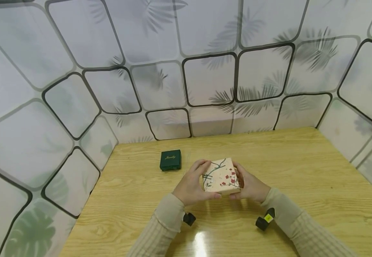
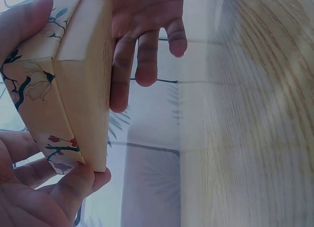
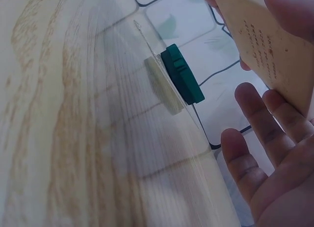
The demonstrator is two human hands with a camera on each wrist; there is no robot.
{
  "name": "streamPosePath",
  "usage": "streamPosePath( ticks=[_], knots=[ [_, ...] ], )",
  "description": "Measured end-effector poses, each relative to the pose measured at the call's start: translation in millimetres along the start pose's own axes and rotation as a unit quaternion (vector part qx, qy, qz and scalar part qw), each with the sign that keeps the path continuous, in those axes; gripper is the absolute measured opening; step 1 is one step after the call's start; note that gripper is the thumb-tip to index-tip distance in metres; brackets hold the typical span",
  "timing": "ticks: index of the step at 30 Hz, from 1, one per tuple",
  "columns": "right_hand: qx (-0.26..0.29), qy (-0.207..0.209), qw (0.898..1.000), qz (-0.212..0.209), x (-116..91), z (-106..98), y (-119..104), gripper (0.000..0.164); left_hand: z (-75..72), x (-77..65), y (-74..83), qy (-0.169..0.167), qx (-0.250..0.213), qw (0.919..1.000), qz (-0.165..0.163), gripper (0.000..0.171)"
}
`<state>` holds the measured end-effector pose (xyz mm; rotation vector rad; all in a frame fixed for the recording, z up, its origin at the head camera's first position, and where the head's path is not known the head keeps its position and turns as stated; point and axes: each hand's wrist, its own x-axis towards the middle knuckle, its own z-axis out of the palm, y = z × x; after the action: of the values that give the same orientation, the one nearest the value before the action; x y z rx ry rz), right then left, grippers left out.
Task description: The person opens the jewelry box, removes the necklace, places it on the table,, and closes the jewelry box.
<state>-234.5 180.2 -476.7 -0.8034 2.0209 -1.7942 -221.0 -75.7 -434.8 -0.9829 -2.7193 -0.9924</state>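
A cream cardboard box with printed red blossoms and dark branches is held above the table between both hands. My left hand grips its left side, the thumb along the near edge and the fingers around the far corner. On the opposite side, my right hand holds the box between thumb and fingers. Some right fingers stick out straight below it in the right wrist view. Small printed text shows on the plain underside of the box. The seam between lid and base looks closed in the left wrist view.
A small dark green box with gold lettering sits on the wooden table, farther back and left of the hands. A thin chain-like strand lies near it. Patterned curtains stand along the back and both sides.
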Motion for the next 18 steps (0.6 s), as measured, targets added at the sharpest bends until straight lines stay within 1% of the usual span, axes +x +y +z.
streamPosePath(
  ticks=[6,13,18],
  knots=[
    [-0.005,0.006,1.000,0.007,-0.4,0.5,-0.7,0.119,-0.5,-0.1,0.5,0.003,-0.002,1.0000,0.005,0.107],
    [-0.011,0.004,1.000,0.005,-0.2,0.5,-0.2,0.117,0.2,-0.3,0.2,0.002,-0.002,1.0000,0.000,0.106],
    [-0.013,0.008,1.000,0.003,-0.4,-0.1,0.3,0.116,0.5,0.1,1.1,0.012,0.006,0.9999,0.009,0.106]
  ],
)
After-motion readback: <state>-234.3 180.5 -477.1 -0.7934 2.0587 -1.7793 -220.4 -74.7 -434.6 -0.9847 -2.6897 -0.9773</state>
